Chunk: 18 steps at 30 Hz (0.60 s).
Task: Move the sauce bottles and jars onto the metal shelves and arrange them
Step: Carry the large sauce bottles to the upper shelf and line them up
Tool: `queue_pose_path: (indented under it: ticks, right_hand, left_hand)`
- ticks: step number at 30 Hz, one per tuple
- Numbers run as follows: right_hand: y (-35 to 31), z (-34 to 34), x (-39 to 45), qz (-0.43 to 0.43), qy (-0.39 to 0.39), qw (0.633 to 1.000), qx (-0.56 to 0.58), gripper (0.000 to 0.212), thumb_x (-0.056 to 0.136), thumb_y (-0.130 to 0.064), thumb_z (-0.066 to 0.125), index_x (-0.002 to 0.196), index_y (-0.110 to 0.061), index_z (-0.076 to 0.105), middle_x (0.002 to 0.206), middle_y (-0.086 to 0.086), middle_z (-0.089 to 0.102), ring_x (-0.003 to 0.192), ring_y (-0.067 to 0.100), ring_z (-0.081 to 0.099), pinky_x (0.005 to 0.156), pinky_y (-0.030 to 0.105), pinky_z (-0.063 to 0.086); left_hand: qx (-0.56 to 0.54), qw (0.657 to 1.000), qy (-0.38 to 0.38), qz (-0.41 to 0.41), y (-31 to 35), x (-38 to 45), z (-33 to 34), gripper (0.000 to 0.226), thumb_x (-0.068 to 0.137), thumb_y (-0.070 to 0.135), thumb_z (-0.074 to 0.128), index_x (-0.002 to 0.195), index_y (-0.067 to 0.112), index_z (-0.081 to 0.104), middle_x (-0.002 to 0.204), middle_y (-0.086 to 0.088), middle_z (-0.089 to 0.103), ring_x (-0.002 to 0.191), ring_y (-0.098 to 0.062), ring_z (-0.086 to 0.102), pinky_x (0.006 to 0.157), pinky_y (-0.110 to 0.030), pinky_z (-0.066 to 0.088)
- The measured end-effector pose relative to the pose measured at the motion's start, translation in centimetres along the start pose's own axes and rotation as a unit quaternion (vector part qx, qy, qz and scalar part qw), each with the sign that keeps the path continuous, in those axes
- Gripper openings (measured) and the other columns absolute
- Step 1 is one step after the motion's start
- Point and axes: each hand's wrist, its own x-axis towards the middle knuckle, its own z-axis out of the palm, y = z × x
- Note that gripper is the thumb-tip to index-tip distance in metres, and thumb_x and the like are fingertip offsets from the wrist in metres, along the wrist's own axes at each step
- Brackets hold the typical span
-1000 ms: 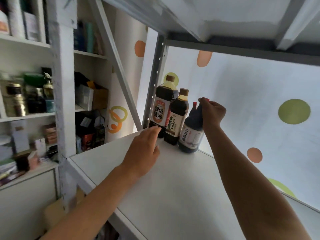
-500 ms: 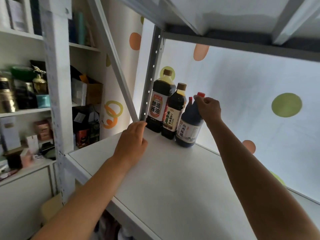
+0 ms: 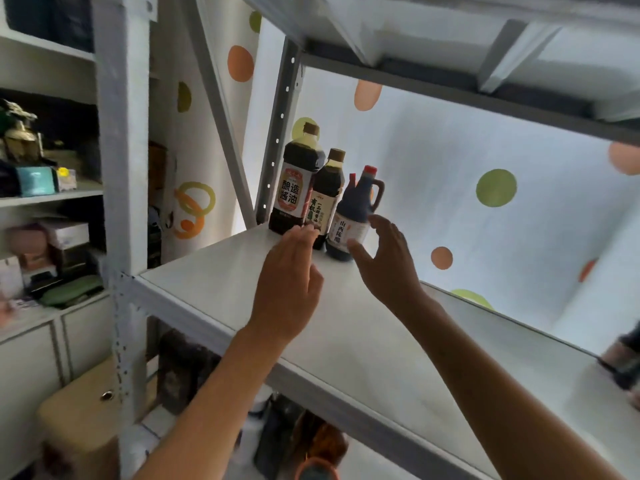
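While both hands hover over the white shelf board (image 3: 363,341), three dark sauce bottles stand upright at its far left corner, in the middle of the frame, their long axes vertical and caps pointing up toward the shelf above (image 3: 450,36). The big soy sauce bottle (image 3: 294,188) is farthest left, just beside the perforated metal post (image 3: 277,140); its brown cap is at the top and its red-and-white label faces the camera. The slim bottle (image 3: 327,199) stands just to its right, touching or nearly touching it, also brown-capped. The handled vinegar bottle (image 3: 353,216) is rightmost and nearest, with a red cap, its handle turned to the right and its white label facing forward. A second red cap shows just behind its neck, though what it belongs to cannot be told.

The left hand (image 3: 287,282) is loose and grasping nothing, fingers extended toward the base of the slim bottle. The right hand (image 3: 388,261) is spread and empty, its thumb and fingers close in front of the vinegar bottle; whether they touch it cannot be told.

On the lower shelf, bottom centre of the frame, more dark bottles (image 3: 287,441) show, blurred.
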Motion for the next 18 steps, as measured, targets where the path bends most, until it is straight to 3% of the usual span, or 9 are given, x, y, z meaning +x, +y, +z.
queue_pose_path:
  ticks: [7, 12, 18]
  right_hand:
    - [-2.4, -3.2, -7.8, -0.078, -0.081, 0.994, 0.009, 0.053, 0.095, -0.044, 0.058, 0.143, -0.027, 0.042, 0.148, -0.004, 0.045, 0.133, 0.016, 0.042, 0.107, 0.036, 0.041]
    - [-2.1, -5.8, -13.6, -0.158, -0.113, 0.981, -0.012, 0.047, 0.098, -0.041, 0.054, 0.142, -0.027, 0.045, 0.150, -0.006, 0.042, 0.139, 0.013, 0.033, 0.114, 0.032, 0.029]
    - [-0.5, -7.3, -22.7, -0.253, -0.171, 0.952, 0.026, 0.047, 0.097, -0.033, 0.055, 0.142, -0.027, 0.045, 0.152, -0.003, 0.038, 0.142, 0.017, 0.028, 0.119, 0.036, 0.022]
  left_hand:
    - [0.037, 0.999, -0.003, 0.006, 4.8, -6.0, -2.5, 0.054, 0.090, 0.015, 0.063, 0.139, 0.013, 0.042, 0.143, -0.009, 0.048, 0.135, -0.025, 0.043, 0.111, -0.040, 0.036]
    - [0.110, 0.993, -0.023, -0.024, 8.1, -11.5, -5.8, 0.060, 0.087, 0.009, 0.066, 0.140, 0.014, 0.039, 0.144, -0.008, 0.047, 0.138, -0.025, 0.039, 0.109, -0.047, 0.040]
    - [0.216, 0.970, -0.020, -0.111, 13.5, -21.1, -10.2, 0.059, 0.090, 0.010, 0.059, 0.145, 0.013, 0.036, 0.150, -0.005, 0.039, 0.144, -0.020, 0.027, 0.118, -0.043, 0.024]
